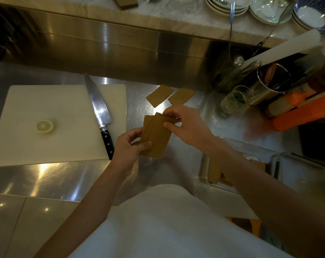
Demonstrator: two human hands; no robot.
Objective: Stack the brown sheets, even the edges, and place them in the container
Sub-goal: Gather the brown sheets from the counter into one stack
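steel counter [65, 177]: white cutting board [27, 135]; two loose brown sheets [159, 95] [181, 96]; clear container [251, 151]; herb glass [234, 98]; metal utensil canister [269, 88].

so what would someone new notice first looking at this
Probably the two hands at the centre, left hand and right hand, holding a fanned stack of brown sheets above the steel counter. Next, the big knife lying on the white cutting board to the left, near a lemon slice. Two loose brown sheets lie just beyond the hands.
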